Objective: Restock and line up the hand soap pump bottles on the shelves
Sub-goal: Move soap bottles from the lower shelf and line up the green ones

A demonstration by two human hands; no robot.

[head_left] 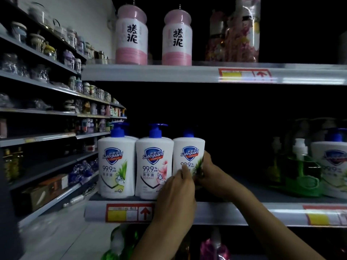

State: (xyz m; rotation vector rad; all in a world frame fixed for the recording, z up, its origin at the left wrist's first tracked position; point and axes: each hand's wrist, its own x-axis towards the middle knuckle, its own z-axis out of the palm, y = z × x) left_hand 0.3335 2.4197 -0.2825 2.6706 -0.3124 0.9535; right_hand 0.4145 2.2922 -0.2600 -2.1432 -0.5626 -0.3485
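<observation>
Three white Safeguard pump bottles with blue pumps stand in a row at the left end of the middle shelf [216, 211]. The left bottle [116, 166] has a green leaf label, the middle bottle [153, 166] a pink flower label. Both of my hands hold the third bottle [188, 152], which has a green label. My left hand [178, 190] covers its lower front. My right hand [208, 169] grips its right side. The bottle's base is hidden behind my hands. More bottles stand behind the front row.
A green pump bottle [298, 166] and another white Safeguard bottle [332, 166] stand at the shelf's right end, with a dark gap between. Two pink jars [131, 34] sit on the upper shelf. Aisle shelving with jars runs along the left.
</observation>
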